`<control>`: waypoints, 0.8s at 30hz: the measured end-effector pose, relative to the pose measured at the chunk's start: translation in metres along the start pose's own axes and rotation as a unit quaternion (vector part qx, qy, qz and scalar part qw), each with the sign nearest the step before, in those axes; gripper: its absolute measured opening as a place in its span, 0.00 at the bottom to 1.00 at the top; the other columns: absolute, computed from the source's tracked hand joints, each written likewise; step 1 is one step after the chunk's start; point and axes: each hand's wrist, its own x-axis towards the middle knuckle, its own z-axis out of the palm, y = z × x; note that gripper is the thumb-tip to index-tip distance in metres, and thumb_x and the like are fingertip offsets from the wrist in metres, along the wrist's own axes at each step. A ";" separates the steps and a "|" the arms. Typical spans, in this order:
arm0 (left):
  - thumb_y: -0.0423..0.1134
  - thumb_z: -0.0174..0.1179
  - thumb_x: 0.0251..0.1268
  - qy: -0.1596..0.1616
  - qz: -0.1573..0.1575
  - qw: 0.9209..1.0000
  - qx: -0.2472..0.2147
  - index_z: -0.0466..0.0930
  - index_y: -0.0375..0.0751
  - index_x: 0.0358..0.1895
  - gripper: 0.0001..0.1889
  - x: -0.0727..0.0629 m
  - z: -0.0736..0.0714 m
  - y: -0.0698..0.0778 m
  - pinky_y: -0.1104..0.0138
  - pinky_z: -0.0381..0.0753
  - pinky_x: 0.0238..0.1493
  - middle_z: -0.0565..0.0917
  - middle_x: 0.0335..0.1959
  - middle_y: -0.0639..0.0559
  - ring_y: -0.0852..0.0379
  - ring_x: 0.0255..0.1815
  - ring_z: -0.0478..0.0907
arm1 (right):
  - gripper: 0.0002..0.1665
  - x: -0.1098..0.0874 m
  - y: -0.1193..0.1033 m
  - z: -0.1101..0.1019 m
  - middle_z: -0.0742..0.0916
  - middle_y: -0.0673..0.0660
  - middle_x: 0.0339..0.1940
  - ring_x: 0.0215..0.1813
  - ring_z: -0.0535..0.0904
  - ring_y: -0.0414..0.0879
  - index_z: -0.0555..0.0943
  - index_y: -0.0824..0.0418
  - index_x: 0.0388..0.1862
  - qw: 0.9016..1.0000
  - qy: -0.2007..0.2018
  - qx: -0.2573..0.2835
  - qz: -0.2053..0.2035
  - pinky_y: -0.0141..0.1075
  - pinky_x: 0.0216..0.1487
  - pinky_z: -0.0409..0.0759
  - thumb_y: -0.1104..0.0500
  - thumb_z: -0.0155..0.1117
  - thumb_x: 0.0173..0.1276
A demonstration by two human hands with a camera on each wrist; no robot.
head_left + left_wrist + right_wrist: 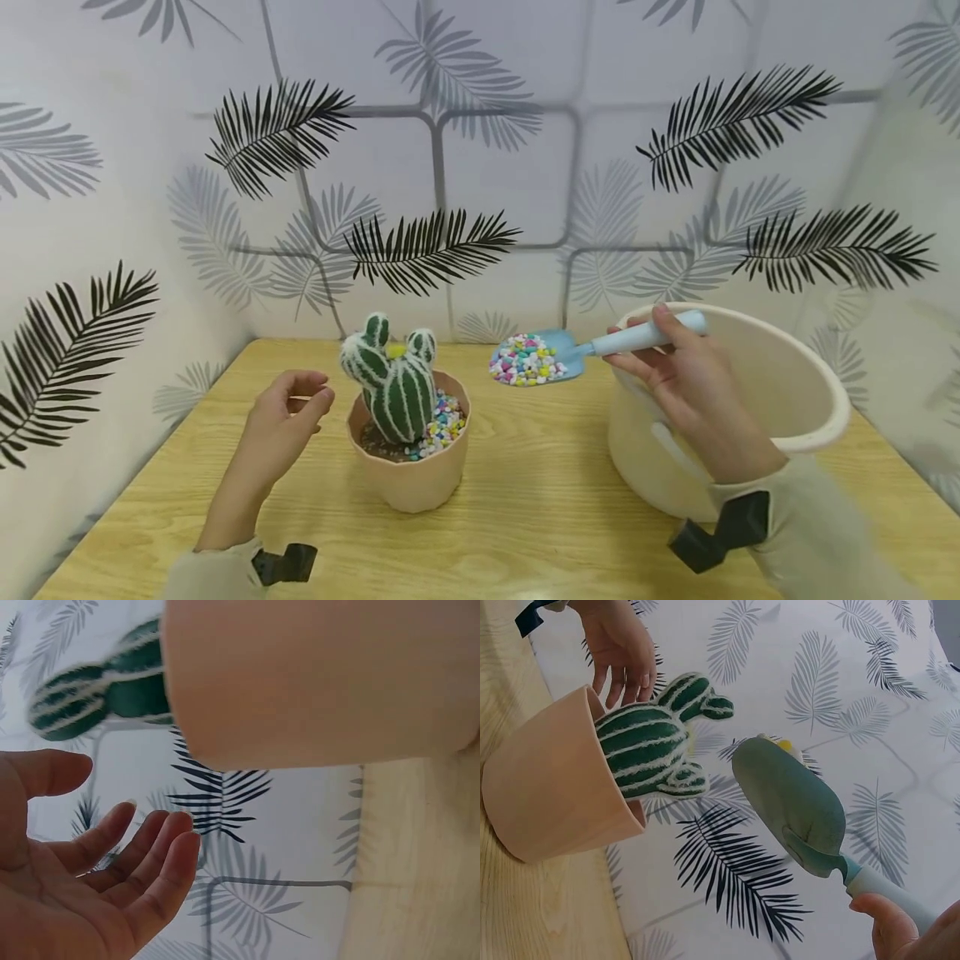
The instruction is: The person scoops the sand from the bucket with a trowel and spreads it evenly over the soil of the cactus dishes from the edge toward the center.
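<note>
A light blue trowel (637, 337), its blade heaped with small multicoloured pebbles (525, 362), is held by its handle in my right hand (693, 387). The blade hangs in the air between the bucket and the pot; its underside faces the right wrist view. A green cactus (401, 400) with white fuzzy ridges stands in a peach pot (412, 479). Inside the pot, coloured pebbles (447, 421) cover the right side, and brown soil (382, 443) shows at the front left. My left hand (281, 425) is held to the left of the pot, fingers loosely bent, touching nothing.
A large cream bucket (836, 400) stands at the right, partly behind my right hand and forearm; its contents are hidden. The wooden table (525, 533) meets a leaf-patterned wall covering (510, 175) at the back and left.
</note>
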 end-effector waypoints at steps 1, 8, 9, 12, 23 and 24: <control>0.43 0.47 0.74 0.001 -0.003 1.000 -0.004 0.67 0.33 0.60 0.20 0.001 0.001 -0.002 0.72 0.80 0.41 0.75 0.54 0.38 0.68 0.41 0.74 | 0.09 0.000 0.002 0.002 0.84 0.63 0.33 0.40 0.86 0.55 0.76 0.67 0.38 1.000 0.010 0.002 0.002 0.46 0.40 0.84 0.60 0.56 0.71; 0.43 0.47 0.75 -0.001 -0.001 1.000 -0.028 0.67 0.32 0.61 0.20 0.008 0.005 -0.016 0.71 0.80 0.41 0.75 0.53 0.36 0.65 0.41 0.75 | 0.09 0.001 0.013 0.013 0.81 0.61 0.32 0.40 0.86 0.55 0.69 0.63 0.39 0.999 0.035 0.002 0.005 0.48 0.40 0.84 0.61 0.59 0.68; 0.42 0.47 0.75 -0.002 0.000 1.000 -0.030 0.67 0.32 0.61 0.20 0.009 0.006 -0.017 0.71 0.80 0.41 0.75 0.53 0.35 0.65 0.41 0.75 | 0.09 0.001 0.015 0.015 0.81 0.61 0.32 0.40 0.86 0.55 0.69 0.63 0.38 0.999 0.037 0.000 0.006 0.48 0.40 0.84 0.60 0.59 0.68; 0.41 0.47 0.74 -0.002 0.005 0.999 -0.035 0.67 0.32 0.60 0.19 0.010 0.008 -0.019 0.70 0.81 0.40 0.76 0.52 0.35 0.63 0.42 0.75 | 0.09 0.001 0.021 0.018 0.80 0.61 0.31 0.40 0.86 0.55 0.69 0.63 0.37 0.999 0.033 -0.004 0.009 0.48 0.40 0.84 0.61 0.60 0.68; 0.39 0.47 0.74 -0.012 -0.013 0.999 -0.039 0.68 0.32 0.60 0.18 0.009 0.011 -0.022 0.69 0.80 0.39 0.76 0.52 0.35 0.56 0.43 0.77 | 0.09 0.001 0.040 0.031 0.77 0.57 0.34 0.40 0.86 0.50 0.67 0.60 0.37 0.996 0.058 -0.058 0.024 0.45 0.42 0.84 0.57 0.54 0.72; 0.39 0.47 0.74 -0.013 -0.015 0.999 -0.040 0.68 0.32 0.60 0.18 0.009 0.012 -0.021 0.68 0.81 0.40 0.76 0.52 0.35 0.54 0.44 0.77 | 0.09 0.001 0.041 0.032 0.77 0.56 0.34 0.40 0.85 0.49 0.67 0.60 0.37 0.996 0.061 -0.066 0.025 0.45 0.42 0.85 0.57 0.54 0.72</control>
